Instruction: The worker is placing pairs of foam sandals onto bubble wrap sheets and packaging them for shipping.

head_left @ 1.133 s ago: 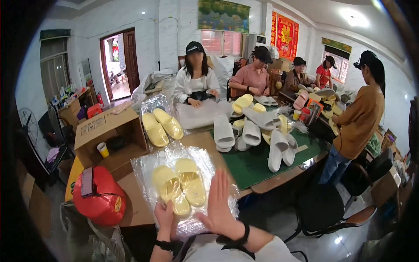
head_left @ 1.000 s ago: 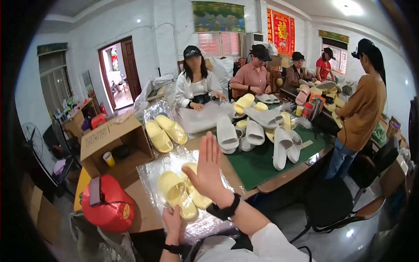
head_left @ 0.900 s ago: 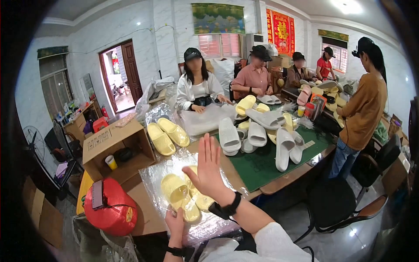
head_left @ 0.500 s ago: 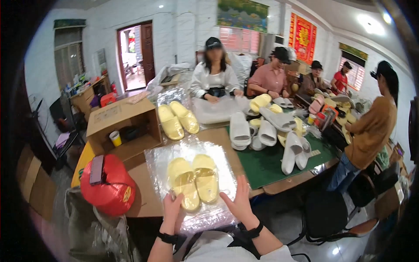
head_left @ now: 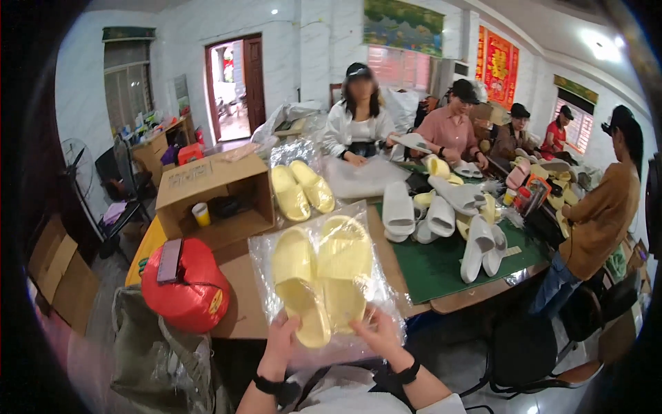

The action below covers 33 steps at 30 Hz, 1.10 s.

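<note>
Head view: bagged slippers [head_left: 324,276] between hands.

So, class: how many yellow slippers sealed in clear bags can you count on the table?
4: two yellow slippers in the bag at the near edge, two more in a bag behind, beside the cardboard box. Loose ones farther back are uncounted.

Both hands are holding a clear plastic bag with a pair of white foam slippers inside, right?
Not quite: in the head view the left hand and right hand do hold the clear plastic bag, but the pair of foam slippers inside is pale yellow, not white.
</note>
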{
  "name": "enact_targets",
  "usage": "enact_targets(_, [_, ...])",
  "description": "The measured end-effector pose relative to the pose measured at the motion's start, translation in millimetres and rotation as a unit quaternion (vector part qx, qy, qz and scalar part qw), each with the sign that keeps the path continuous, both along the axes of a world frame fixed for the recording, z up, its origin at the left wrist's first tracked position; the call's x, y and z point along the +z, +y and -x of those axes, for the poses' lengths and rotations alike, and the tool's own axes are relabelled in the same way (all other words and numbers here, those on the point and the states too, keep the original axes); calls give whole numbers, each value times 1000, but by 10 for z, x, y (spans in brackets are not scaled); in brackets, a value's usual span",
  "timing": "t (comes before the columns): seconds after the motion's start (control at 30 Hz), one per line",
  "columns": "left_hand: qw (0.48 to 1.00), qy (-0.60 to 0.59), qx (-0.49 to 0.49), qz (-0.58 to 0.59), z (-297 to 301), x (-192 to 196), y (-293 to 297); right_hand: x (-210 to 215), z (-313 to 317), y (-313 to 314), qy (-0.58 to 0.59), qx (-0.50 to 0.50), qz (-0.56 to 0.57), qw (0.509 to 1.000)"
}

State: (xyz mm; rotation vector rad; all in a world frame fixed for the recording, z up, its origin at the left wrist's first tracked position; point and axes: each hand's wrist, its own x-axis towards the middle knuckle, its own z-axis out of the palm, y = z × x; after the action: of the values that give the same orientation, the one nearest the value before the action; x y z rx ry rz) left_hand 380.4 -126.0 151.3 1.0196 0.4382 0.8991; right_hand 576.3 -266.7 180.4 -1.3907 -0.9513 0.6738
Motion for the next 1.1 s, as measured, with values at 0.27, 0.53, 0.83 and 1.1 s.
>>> enact_targets(0.27, [983, 22, -30, 177, -97, -204, -468, -179, 283, 14, -93, -27, -57, 994])
enact_targets(0.53, [995, 68, -11, -67, 286, -376, -190, 847, -161, -340, -352, -36, -131, 926])
enact_targets(0.83, [997, 70, -22, 38, 176, -842, -38, 301, -873, 744, -412, -165, 23, 896])
enact_targets(1.1, [997, 43, 35, 61, 861, 323, -476, -383, -340, 516, -540, 3, 95, 836])
